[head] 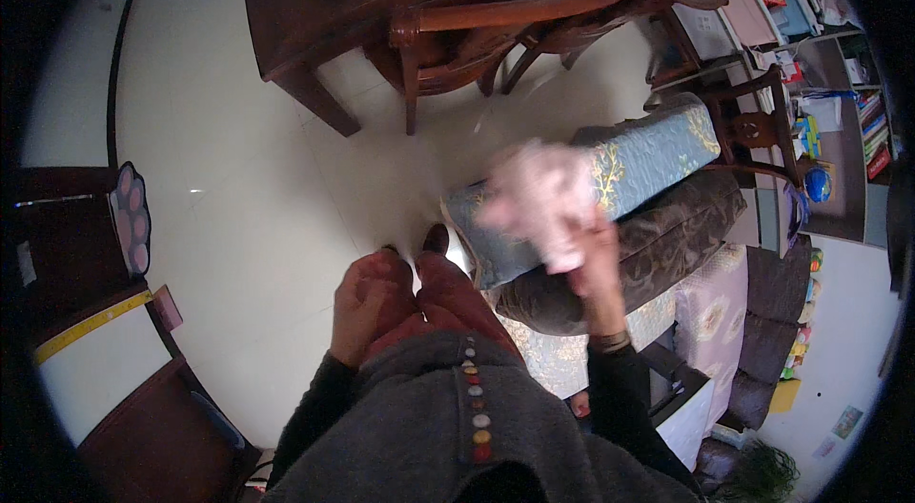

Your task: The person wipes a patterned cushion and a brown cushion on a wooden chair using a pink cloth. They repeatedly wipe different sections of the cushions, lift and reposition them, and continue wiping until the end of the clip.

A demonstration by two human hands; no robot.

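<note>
My right hand (599,267) grips a crumpled pale pink cloth (540,192), blurred by motion. The cloth is over a blue-grey padded cover (650,153) with gold branch patterns on the sofa arm; whether they touch, I cannot tell. Just beside that cover runs the brown patterned upholstery (683,224) of the sofa. My left hand (357,314) is low, by my left thigh in reddish trousers (450,296). No object shows in it, and its fingers are too unclear to make out.
Ahead stand a dark wooden table (275,24) and a wooden chair (529,10). Shelves (843,138) with books line the right, behind another chair (754,128). A lilac flowered cover (715,331) lies on the sofa. Dark furniture (71,217) stands left of the pale tiled floor (236,217).
</note>
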